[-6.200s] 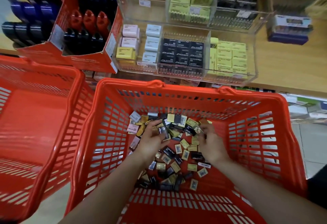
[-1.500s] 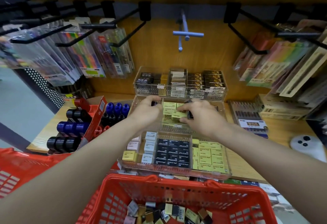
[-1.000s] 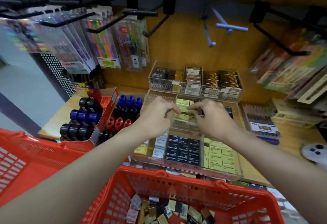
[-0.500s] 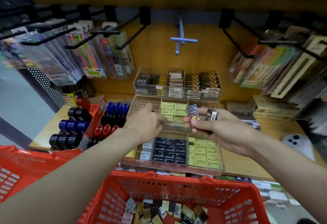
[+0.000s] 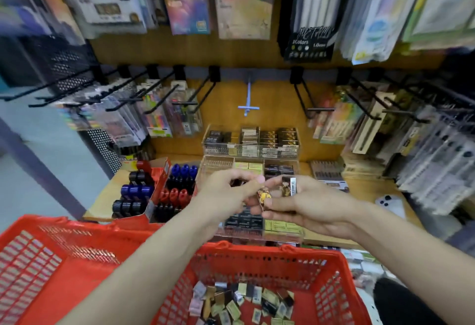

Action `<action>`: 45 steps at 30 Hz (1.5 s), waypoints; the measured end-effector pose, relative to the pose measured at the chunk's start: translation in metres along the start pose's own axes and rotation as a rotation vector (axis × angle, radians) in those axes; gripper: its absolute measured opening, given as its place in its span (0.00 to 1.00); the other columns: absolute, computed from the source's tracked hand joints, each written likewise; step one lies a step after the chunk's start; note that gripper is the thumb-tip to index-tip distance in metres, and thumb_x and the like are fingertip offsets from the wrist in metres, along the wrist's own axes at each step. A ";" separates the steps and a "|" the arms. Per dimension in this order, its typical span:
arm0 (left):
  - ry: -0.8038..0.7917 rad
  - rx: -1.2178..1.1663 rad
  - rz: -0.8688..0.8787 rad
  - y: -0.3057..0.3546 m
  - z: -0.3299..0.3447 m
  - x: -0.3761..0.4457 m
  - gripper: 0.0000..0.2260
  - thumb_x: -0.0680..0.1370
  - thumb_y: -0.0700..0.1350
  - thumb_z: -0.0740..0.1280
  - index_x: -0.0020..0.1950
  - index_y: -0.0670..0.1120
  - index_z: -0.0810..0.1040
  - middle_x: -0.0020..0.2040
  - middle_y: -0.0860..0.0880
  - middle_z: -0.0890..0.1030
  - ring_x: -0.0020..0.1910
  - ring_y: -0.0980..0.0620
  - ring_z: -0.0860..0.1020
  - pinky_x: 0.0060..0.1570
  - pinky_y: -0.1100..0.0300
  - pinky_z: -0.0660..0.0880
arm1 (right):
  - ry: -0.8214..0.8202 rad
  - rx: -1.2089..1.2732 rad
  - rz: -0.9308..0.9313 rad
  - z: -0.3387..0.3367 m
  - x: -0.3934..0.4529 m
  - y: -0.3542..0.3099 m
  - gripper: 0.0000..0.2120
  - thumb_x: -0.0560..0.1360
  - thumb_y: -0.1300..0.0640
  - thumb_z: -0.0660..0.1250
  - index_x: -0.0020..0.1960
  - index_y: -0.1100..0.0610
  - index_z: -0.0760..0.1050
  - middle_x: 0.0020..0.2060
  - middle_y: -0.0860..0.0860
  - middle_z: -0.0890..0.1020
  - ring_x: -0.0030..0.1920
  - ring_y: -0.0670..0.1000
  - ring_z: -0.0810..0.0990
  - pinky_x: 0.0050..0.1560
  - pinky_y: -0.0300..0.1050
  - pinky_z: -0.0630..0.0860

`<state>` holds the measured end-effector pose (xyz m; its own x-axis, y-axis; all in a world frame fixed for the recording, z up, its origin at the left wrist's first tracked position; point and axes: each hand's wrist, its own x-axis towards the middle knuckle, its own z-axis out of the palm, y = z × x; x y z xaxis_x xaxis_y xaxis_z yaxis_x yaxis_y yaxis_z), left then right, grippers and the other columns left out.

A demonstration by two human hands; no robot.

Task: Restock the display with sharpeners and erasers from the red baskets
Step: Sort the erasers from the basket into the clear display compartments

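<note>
Nearest thing is the red basket [image 5: 270, 260], rim right under both forearms, with a loose heap of erasers [image 5: 244, 304] still lying in its bottom. A second, empty-looking basket [image 5: 51, 260] sits to its left.

Just past the rim, the right hand [image 5: 308, 204] is cupped palm-up, fingers curled around a few small packs [image 5: 289, 186], one standing up with its barcode showing. The left hand [image 5: 228, 193] has thumb and fingertips pinched together on one pack [image 5: 264, 197] at the edge of the right palm; it's a bit blurry, so I can't say if that pack is fully free of the right fingers.

If I were doing this, I'd draw one pack at a time, keep the right palm level so the others don't tip out, and turn the pack to match the rows before lowering it.

Both hands hover over the clear display [image 5: 257, 232]. Its near trays look packed, so little slack there. The middle tier [image 5: 218, 165] has an open slot at far left, which is the easy room. The far tier [image 5: 252, 142] is stacked full, and its front lip overhangs a bit, so come in from above, not sliding forward.

Left is a marker box [image 5: 156, 191], right a phone [image 5: 390, 204] on the shelf; hooks [image 5: 195, 96] hang well above.
</note>
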<state>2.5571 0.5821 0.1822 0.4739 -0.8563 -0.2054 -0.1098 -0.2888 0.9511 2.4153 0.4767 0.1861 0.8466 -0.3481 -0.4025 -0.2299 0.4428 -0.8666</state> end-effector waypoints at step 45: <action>0.044 -0.212 0.031 -0.021 0.028 -0.032 0.02 0.75 0.55 0.72 0.43 0.63 0.83 0.32 0.67 0.79 0.32 0.69 0.76 0.35 0.67 0.73 | 0.507 0.108 -0.235 0.012 -0.032 0.032 0.21 0.60 0.54 0.79 0.50 0.58 0.81 0.34 0.47 0.84 0.34 0.44 0.82 0.37 0.40 0.80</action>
<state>2.5200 0.6035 0.1624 0.5111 -0.8427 -0.1692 0.0589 -0.1621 0.9850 2.3865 0.5123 0.1748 0.5267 -0.7889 -0.3166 0.0102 0.3782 -0.9257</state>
